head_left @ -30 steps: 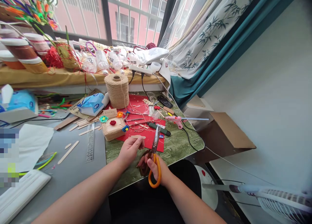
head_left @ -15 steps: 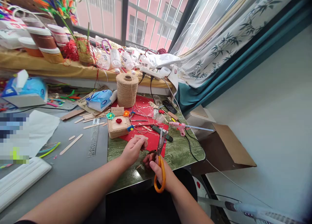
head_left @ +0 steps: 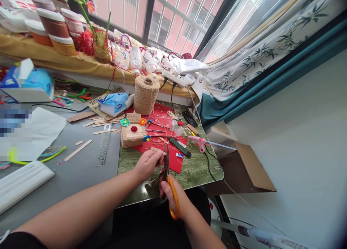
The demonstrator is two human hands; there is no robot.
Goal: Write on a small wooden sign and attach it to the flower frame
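Between the thumb and fingers of my left hand (head_left: 147, 164) is a small flat tan piece (head_left: 156, 150), perhaps craft stick or card. My right hand (head_left: 175, 194) grips scissors (head_left: 166, 163) by their orange handles, blades pointing away from me and slightly parted. The blades stand right at the edge of the tan piece; I cannot tell whether they touch it. Just beyond my left hand sits a twine-wrapped box (head_left: 133, 137) with small crocheted-looking flowers and a little sign on it. A dark green utility knife (head_left: 179, 147) lies on red paper (head_left: 175, 165) beyond the scissors.
A twine spool (head_left: 146, 95) stands behind the box. To the right lies a pink glue gun (head_left: 197, 142) with its cord over the table edge. Craft sticks (head_left: 78, 150), a clear ruler (head_left: 103, 149) and a tissue pack (head_left: 113, 103) are left. An open cardboard box (head_left: 252, 166) stands beyond the table.
The scissors have moved left and turned upright, bringing their blades to the tan piece in my left hand. The blades look more parted. My view has shifted slightly.
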